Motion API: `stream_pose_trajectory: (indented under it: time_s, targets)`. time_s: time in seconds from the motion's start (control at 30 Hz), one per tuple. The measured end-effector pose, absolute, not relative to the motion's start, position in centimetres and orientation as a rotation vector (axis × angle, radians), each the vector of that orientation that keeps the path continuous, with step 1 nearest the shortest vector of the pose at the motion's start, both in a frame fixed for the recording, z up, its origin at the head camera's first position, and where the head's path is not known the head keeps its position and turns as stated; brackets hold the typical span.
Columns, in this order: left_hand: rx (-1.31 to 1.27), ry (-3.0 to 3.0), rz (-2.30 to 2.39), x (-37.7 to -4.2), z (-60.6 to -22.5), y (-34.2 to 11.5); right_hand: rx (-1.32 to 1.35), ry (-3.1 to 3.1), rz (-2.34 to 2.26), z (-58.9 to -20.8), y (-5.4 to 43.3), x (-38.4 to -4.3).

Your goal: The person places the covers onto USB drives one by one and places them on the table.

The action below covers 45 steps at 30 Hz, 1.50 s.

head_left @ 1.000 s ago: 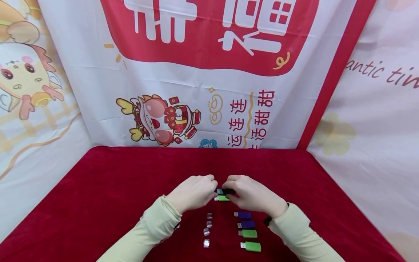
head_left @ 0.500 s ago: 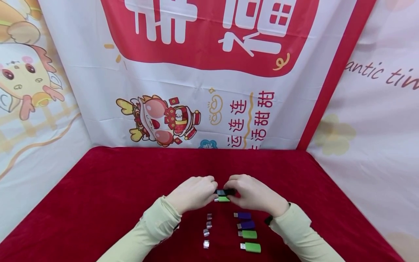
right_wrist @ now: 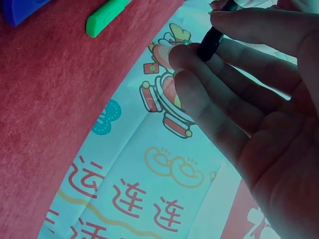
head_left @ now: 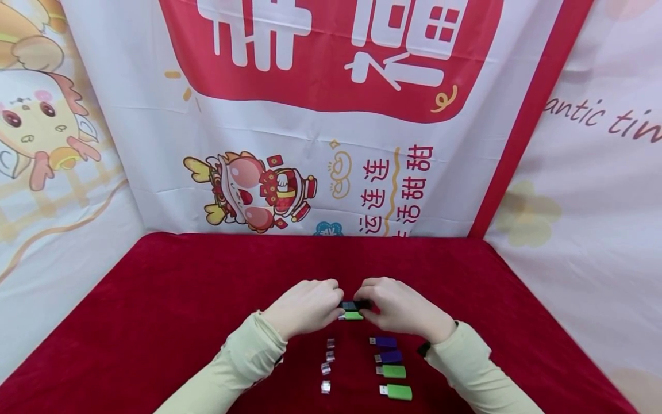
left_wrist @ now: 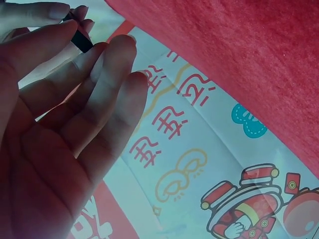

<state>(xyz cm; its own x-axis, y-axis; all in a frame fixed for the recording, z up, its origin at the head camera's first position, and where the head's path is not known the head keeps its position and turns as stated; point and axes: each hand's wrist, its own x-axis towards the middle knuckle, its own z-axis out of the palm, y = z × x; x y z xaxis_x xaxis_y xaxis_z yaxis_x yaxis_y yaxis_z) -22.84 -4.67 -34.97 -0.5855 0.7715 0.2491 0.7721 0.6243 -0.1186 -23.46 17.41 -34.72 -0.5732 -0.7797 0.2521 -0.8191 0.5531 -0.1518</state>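
Note:
A small black USB stick is held between both hands over the red table, seen end-on past the fingers in the wrist views. My left hand pinches its left end with thumb and fingertips. The right hand grips the right end, thumb against the dark body. Fingertips hide both ends of the stick. Right below it in the head view lies a green USB stick, its right end beside my right thumb. The left wrist view shows a black piece between the fingers.
Nearer on the red cloth, several small clear caps form a column. To their right lie two purple USB sticks and two green ones, plugs pointing left. A printed fabric backdrop rises behind the table.

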Motion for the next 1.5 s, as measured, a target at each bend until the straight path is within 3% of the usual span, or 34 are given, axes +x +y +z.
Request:
stream_pose_trajectory:
  time_s: [1.17, 1.5]
  targets:
    - [-1.123, -2.812, -0.082, -22.8, -35.2, -5.2, 1.348, -2.670, 0.064, -38.5, 16.3, -23.8]
    - [-1.140, -2.801, -0.076, -22.7, -35.1, -5.2, 1.365, -2.731, 0.187, -38.5, 16.2, -23.9]
